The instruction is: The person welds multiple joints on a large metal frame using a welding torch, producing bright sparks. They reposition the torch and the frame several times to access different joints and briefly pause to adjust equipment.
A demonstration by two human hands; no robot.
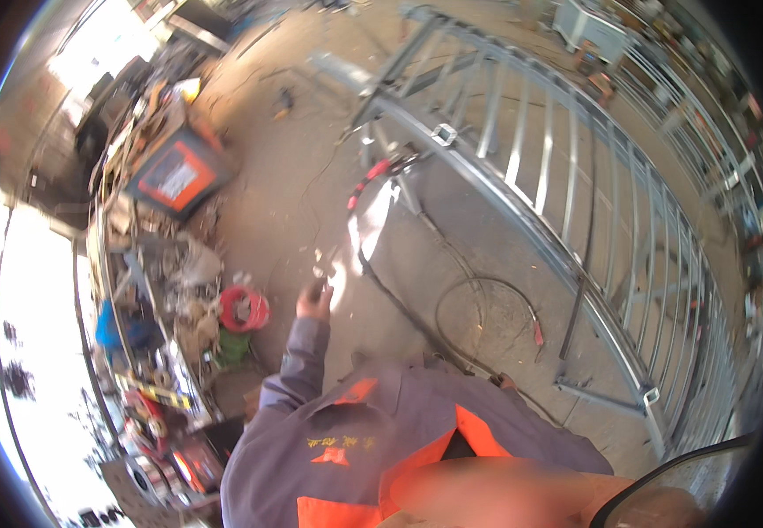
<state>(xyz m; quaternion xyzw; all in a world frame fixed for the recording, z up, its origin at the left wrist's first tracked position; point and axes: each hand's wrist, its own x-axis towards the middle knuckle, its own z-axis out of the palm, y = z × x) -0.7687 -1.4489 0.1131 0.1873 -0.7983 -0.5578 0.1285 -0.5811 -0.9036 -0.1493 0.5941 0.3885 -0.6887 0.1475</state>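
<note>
My left hand [313, 302] reaches forward over the floor, left of centre, at the end of a grey sleeve [300, 356]. Its fingers look curled around a small dark thing, too blurred to name. Only a sliver of my right hand [508, 382] shows past the front of my grey and orange jacket [346, 431]; its fingers are hidden. Close beside it runs a dark cable [403, 310]. Farther out, that cable has a red-wrapped stretch [368, 182] ending near a clamp-like metal piece [406, 157] at the metal frame.
A long frame of silver metal bars [544, 158] spans the right side. A cable loop [438, 308] lies on the floor. At left are a grey and orange box [179, 172], a red bucket [245, 308] and a cluttered rack [157, 304]. A white cabinet [588, 31] stands far right.
</note>
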